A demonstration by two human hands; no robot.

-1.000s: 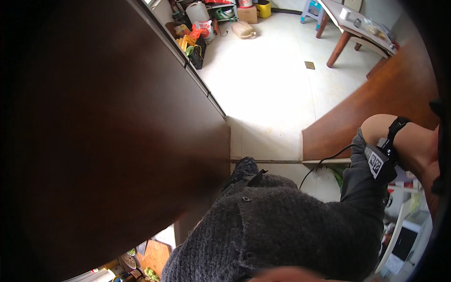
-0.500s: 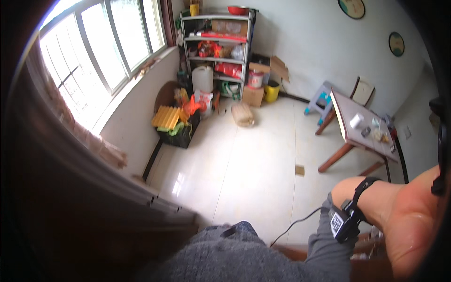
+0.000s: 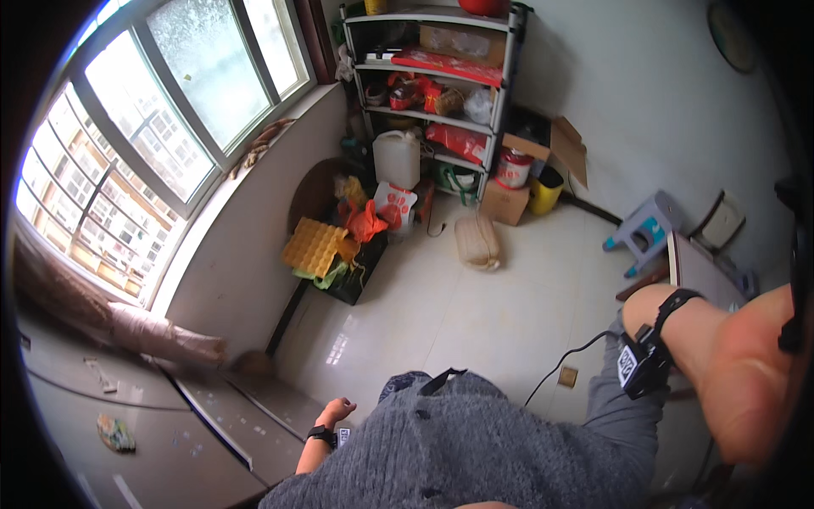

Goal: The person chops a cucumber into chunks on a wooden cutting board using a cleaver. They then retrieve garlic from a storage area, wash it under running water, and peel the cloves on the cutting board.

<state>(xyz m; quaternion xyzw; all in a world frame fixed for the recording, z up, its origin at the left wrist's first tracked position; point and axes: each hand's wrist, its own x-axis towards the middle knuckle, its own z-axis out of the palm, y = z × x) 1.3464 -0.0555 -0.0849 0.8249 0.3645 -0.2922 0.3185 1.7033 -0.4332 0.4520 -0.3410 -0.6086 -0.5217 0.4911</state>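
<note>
My left hand (image 3: 341, 410) hangs low beside my grey top, with a dark band on its wrist. Its fingers look curled in, and nothing shows in them. Close by on its left is a grey-brown panelled surface (image 3: 225, 407) with small stickers. My right hand (image 3: 750, 382) is raised very near the camera at the right edge, its palm side large in view. The fingers run out of sight, so whether they grip anything is hidden. A black strapped device (image 3: 646, 360) with a cable sits on the right wrist.
A shelf rack (image 3: 428, 66) holds packages at the back. Against the window wall, a black box (image 3: 352, 284) carries a yellow egg tray (image 3: 315, 246). On the tiled floor lies a wrapped tan bundle (image 3: 477, 243). A stool (image 3: 646, 229) and table (image 3: 699, 271) stand right.
The view has shifted, so the rack and window look larger. My left hand and the panelled surface have come into sight. My raised right arm now covers much of the table.
</note>
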